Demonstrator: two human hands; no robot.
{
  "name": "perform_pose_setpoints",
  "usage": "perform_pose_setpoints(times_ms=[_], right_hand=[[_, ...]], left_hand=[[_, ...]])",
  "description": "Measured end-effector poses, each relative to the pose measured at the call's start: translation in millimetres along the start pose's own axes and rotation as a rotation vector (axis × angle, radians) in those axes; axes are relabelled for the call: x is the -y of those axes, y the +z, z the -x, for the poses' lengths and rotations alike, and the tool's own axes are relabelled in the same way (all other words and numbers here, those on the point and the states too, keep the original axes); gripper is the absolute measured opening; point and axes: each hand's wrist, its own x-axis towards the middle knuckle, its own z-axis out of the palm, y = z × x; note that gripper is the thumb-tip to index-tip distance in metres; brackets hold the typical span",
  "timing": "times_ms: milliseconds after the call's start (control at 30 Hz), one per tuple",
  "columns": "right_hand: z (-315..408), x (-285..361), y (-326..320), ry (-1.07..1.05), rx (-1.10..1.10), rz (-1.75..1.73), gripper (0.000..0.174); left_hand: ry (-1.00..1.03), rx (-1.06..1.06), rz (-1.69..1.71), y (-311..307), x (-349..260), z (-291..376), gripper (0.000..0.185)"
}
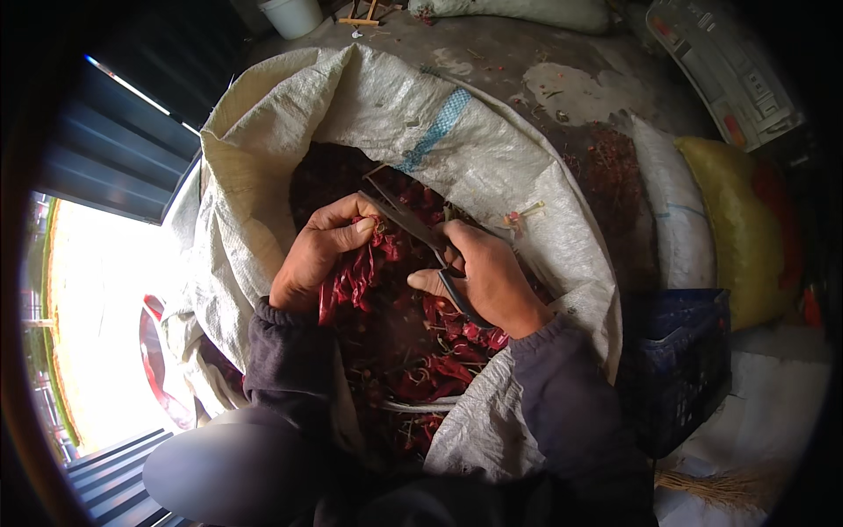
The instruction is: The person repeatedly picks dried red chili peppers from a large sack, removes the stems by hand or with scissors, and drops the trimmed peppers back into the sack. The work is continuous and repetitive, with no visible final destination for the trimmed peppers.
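Observation:
My left hand pinches a bunch of dried red chili peppers near their stem ends, and the pods hang below the fingers. In my right hand is a pair of scissors with dark handles. Its blades are parted and point up and left, close to the stem ends at my left thumb. Both hands are over the mouth of a large white woven sack with a blue stripe. More dried chilies and loose stems lie inside it. A cut stem piece rests on the sack's folded rim.
A dark blue plastic crate stands at the right, with full white and yellow sacks behind it. Farther back are a white bucket and a vehicle tailgate. Bits of chili litter the concrete floor. A bright doorway opens at left.

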Motion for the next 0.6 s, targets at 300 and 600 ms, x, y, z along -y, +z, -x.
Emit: perform_pose_setpoints(times_ms=[300,600], right_hand=[[5.4,-4.4,2.1,-0.176,0.020,0.242,0.098],[4.5,-2.0,3.5,-0.065,0.026,0.313,0.083]], left_hand=[[-0.037,0.031,-0.052,-19.9,12.1,-6.6,0.011],[-0.043,0.068,-0.163,-24.6,16.7,-10.3,0.017]])
